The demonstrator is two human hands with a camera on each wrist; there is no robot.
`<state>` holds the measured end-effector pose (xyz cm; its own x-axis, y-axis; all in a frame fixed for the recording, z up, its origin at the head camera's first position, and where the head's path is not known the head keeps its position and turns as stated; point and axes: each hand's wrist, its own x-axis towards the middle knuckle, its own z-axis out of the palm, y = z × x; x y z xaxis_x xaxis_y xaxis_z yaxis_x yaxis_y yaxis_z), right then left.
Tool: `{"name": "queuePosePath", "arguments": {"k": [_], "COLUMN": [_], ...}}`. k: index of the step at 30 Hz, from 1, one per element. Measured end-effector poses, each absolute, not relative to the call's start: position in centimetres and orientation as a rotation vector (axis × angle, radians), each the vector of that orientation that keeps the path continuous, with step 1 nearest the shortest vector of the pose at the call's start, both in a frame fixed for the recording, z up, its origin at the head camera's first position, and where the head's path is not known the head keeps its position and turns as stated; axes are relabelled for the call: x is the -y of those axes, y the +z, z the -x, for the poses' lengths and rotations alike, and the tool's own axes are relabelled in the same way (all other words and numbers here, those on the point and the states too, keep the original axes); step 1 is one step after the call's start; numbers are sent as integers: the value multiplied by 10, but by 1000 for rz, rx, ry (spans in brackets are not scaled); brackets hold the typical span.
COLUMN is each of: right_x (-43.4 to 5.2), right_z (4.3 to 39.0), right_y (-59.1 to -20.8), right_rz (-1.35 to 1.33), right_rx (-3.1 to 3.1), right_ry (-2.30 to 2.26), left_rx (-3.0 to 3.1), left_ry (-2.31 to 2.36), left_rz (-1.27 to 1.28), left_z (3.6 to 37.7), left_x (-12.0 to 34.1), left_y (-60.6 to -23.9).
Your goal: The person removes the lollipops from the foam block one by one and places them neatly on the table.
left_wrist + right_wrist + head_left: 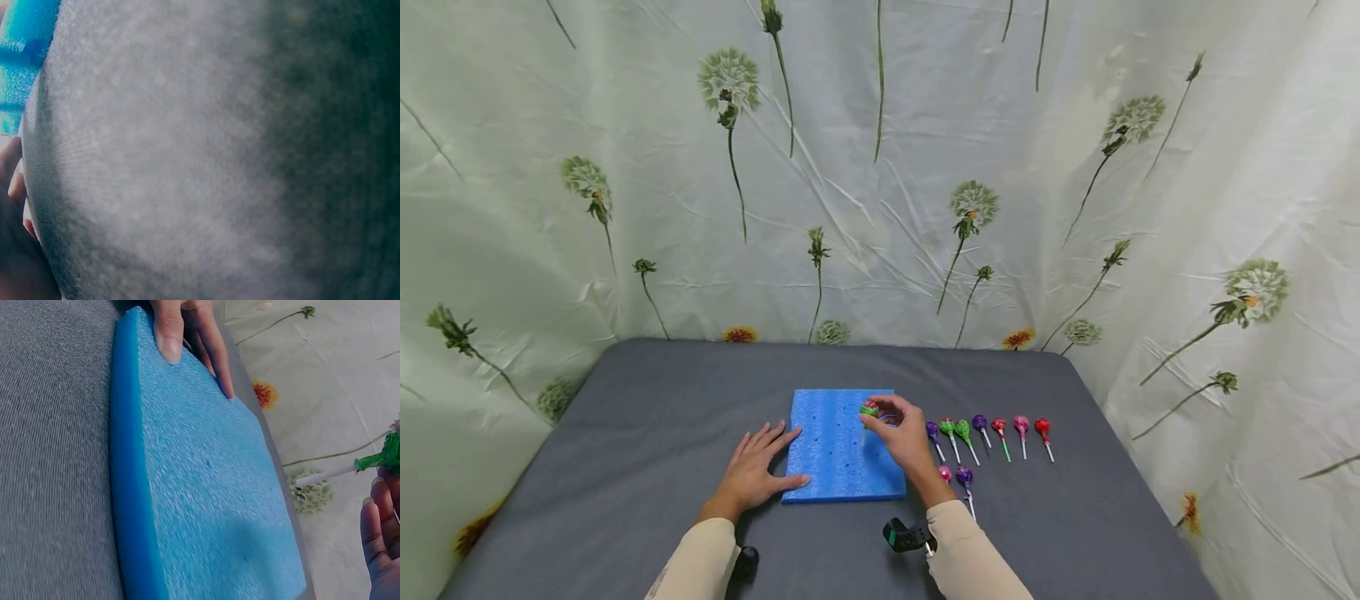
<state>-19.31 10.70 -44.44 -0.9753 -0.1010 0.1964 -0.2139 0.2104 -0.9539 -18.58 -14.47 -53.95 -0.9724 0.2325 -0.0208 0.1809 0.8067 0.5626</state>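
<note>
A blue foam board (827, 477) dotted with small holes lies on the grey table. My left hand (756, 472), fingers spread, rests at the board's left edge; in the right wrist view its thumb (169, 342) lies on the top face. Over the board's right part, my right hand (904, 432) pinches a lollipop (869, 408) by its red and green wrapped head. The white stick (328, 474) points away from the fingertips, above the board. Grey cloth fills most of the left wrist view, with part of the left hand (22, 240) at its edge.
Right of the board, several wrapped lollipops lie in a row, from a purple one (932, 429) to a red one (1042, 426). A pink lollipop (945, 473) and a purple one (964, 476) lie nearer. Behind the table hangs a dandelion-print curtain (865, 208).
</note>
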Motion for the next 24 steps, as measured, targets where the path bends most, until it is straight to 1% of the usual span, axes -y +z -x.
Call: {"name": "queuePosePath", "arguments": {"k": [6, 14, 21, 24], "right_x": [-123, -152, -186, -198], "right_z": [189, 179, 187, 184], "right_y": [-447, -450, -472, -476], "right_rz": [-300, -306, -193, -173], "right_rx": [2292, 2336, 2310, 2310], "right_ry": [1975, 1958, 1990, 1966], "left_rx": [-2895, -2904, -2911, -2906], "left_ry": [895, 885, 871, 869], "left_rz": [-328, -323, -329, -334], "left_z": [184, 183, 184, 184], "left_x": [147, 148, 146, 145], "left_y": [-541, -542, -539, -538]}}
